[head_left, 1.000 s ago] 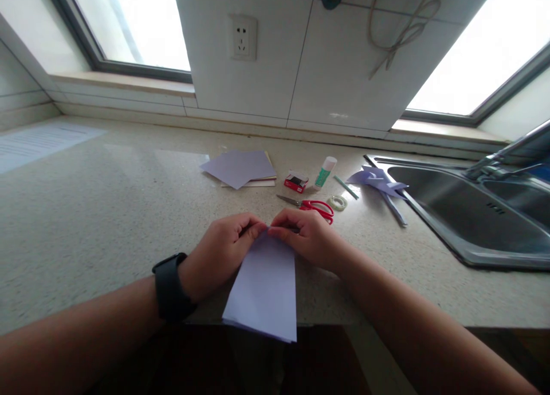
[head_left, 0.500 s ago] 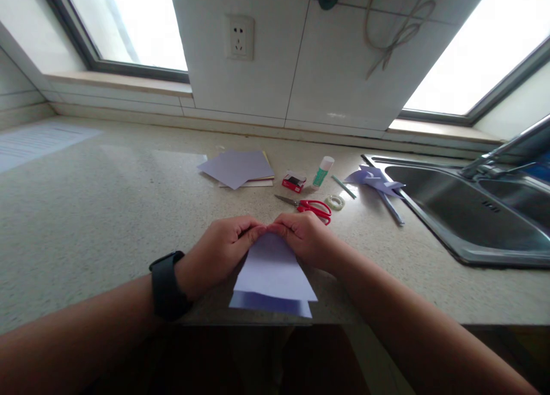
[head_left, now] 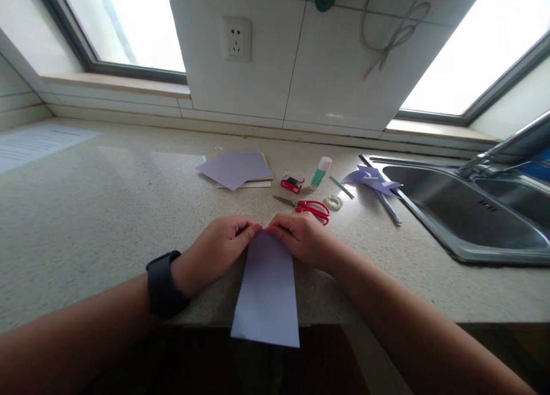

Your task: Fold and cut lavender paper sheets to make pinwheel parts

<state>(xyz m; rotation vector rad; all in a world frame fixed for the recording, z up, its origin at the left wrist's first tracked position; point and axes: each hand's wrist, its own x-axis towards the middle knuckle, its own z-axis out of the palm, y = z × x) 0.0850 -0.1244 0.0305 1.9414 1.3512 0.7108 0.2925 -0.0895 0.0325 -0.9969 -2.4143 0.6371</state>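
Observation:
A folded sheet of pale purple paper hangs toward me over the counter's front edge. My left hand, with a black watch on its wrist, pinches the paper's far end between thumb and fingers. Right beside it, my right hand pinches the same end, the thumb tips almost meeting. Red-handled scissors lie just beyond my right hand, next to a roll of tape. Behind them are a small red box, an upright glue stick and a thin green strip.
Purple sheets are stacked toward the back of the counter. A purple paper pinwheel on a stick rests against the rim of the steel sink at the right. Printed paper lies far left.
The near end of the folded paper has dropped lower, and its two layers, spread apart before, now show as one narrower panel. Both hands keep their pinch. The view has shifted slightly.

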